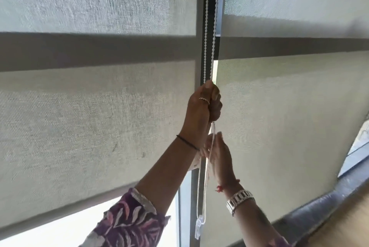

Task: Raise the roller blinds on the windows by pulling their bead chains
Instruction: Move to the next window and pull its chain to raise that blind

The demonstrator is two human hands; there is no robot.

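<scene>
Two grey-green roller blinds hang side by side: the left blind point(95, 122) with its bottom edge lifted off the sill, and the right blind point(279, 116) reaching lower. Between them a white bead chain point(207, 26) runs down the dark window frame. My left hand point(203, 104) is raised and shut on the chain. Just below it, my right hand point(218, 152) holds the lower strands of the same chain. The chain's loop ends in a clear plastic weight point(199, 226) that dangles between my forearms.
A dark horizontal window bar point(95, 50) shows through both blinds. Bright glass point(60, 230) is exposed under the left blind. A grey sill point(319, 204) runs along the bottom right, and a strip of window point(359, 146) shows at the right edge.
</scene>
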